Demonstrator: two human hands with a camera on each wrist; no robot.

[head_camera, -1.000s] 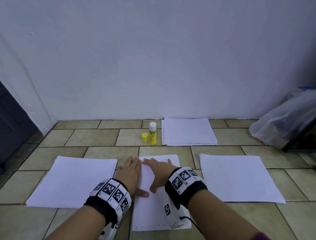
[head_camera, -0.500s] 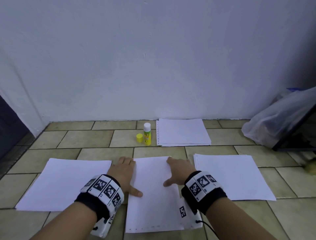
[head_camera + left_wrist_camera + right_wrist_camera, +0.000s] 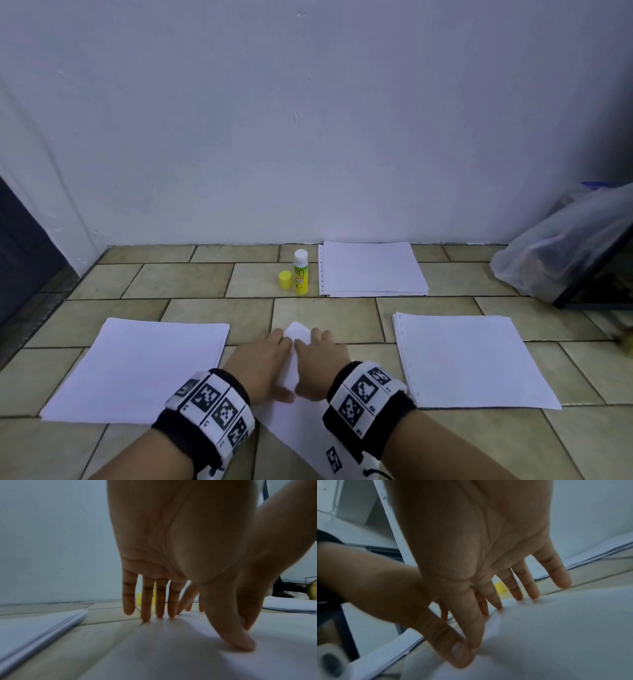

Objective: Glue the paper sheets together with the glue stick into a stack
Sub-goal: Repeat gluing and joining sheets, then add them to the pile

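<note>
I see three other paper piles on the tiled floor [image 3: 342, 315]: left pile [image 3: 137, 363], right pile [image 3: 469, 359], far pile [image 3: 371, 269]. One glue stick [image 3: 300, 271] stands upright beside its one yellow cap [image 3: 285, 280], well apart from my hands. My left hand [image 3: 262, 366] and right hand [image 3: 320, 365] lie flat with straight fingers, close together, pressing the middle sheet [image 3: 301, 404], whose long axis runs away from me, turned a little.
</note>
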